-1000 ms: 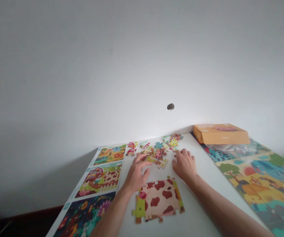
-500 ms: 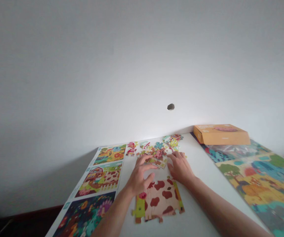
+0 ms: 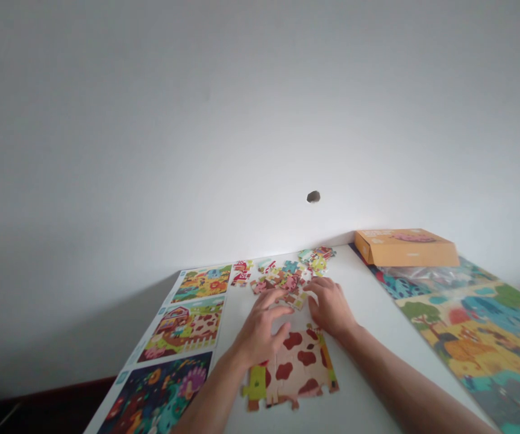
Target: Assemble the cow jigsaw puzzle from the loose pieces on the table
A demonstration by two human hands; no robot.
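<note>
Well, the white table point(image 3: 368, 355) leaves open room in its middle, between printed puzzle sheets point(image 3: 182, 325) along the left edge and a large puzzle picture point(image 3: 472, 343) with an orange box point(image 3: 407, 248) at right. A part-built cow jigsaw point(image 3: 300, 364) lies below loose pieces point(image 3: 282, 278). The left hand point(image 3: 260, 328) and right hand point(image 3: 329, 307) sit apart at the pile, fingers spread; any grip cannot be told. The box's lettering is too small to read.

Soft diffuse light, no harsh glare; white wall point(image 3: 260, 120) dims toward lower left; soft shadow point(image 3: 106, 331) beside table point(image 3: 368, 301); wide-angle bending toward edges; slight overall softness.
</note>
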